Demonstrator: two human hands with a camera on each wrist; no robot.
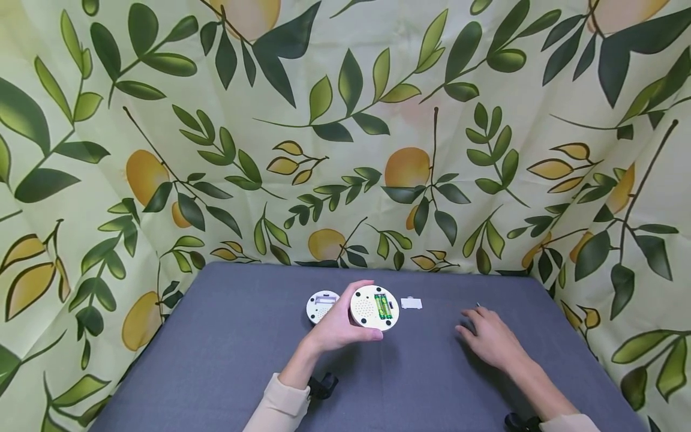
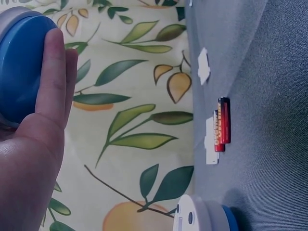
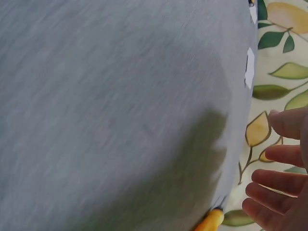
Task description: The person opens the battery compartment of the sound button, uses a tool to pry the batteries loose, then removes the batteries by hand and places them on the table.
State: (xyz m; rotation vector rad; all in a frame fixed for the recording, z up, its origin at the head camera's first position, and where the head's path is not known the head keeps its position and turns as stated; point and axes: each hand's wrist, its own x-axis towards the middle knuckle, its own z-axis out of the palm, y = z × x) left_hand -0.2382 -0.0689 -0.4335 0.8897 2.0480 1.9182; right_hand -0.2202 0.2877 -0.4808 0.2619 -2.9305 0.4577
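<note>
My left hand [image 1: 340, 321] grips a round white device [image 1: 364, 315] between thumb and fingers, its underside facing me. Two green batteries [image 1: 384, 306] sit side by side in its uncovered compartment. In the left wrist view the device's blue side [image 2: 24, 67] shows against the fingers. My right hand [image 1: 493, 339] hovers over the table at the right, fingers apart and holding nothing. Beneath it, a yellow-orange handle [image 3: 210, 221] lies on the table, mostly cut off in the right wrist view; its kind cannot be told.
A second round device [image 1: 318, 305] with a bare battery compartment lies behind my left hand. A white battery cover [image 1: 411, 303] lies right of the held device. Red-and-black batteries [image 2: 223, 122] lie by another white cover [image 2: 210, 156]. A leaf-patterned cloth [image 1: 345, 150] hangs behind the grey table [image 1: 216, 360].
</note>
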